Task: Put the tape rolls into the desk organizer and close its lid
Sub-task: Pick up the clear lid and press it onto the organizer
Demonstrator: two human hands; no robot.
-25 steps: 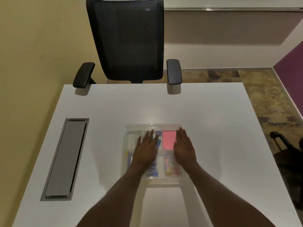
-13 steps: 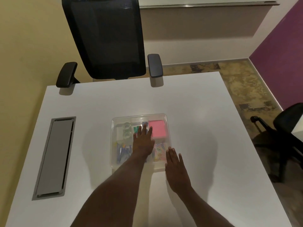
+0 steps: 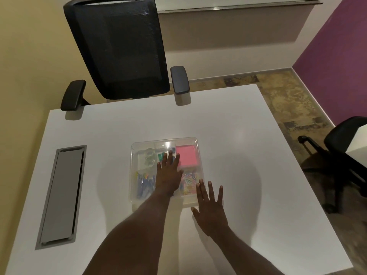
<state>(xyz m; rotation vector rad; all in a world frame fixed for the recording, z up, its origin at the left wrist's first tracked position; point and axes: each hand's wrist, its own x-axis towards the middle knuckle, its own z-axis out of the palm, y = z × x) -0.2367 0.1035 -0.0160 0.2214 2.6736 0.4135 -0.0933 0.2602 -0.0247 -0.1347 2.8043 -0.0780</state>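
Observation:
A clear plastic desk organizer [image 3: 133, 175] lies in the middle of the white desk with its transparent lid down over the compartments. Clear tape rolls [image 3: 149, 158] show through the lid in the far-left compartment. A pink sticky-note pad [image 3: 187, 157], blue clips [image 3: 145, 184] and coloured paper clips [image 3: 189, 181] fill other sections. My left hand [image 3: 168, 175] lies flat on the lid, fingers spread. My right hand [image 3: 211, 209] hovers flat at the organizer's near-right corner, fingers apart, holding nothing.
A grey cable hatch [image 3: 61, 194] is set into the white desk [image 3: 248, 155] at the left. A black mesh office chair [image 3: 121, 48] stands at the far edge. Another black chair [image 3: 345, 155] is on the patterned floor to the right.
My right hand has slid off the lid toward me and now sits by the organizer's near-right corner. My left hand stays pressed on the lid. My head has turned slightly right.

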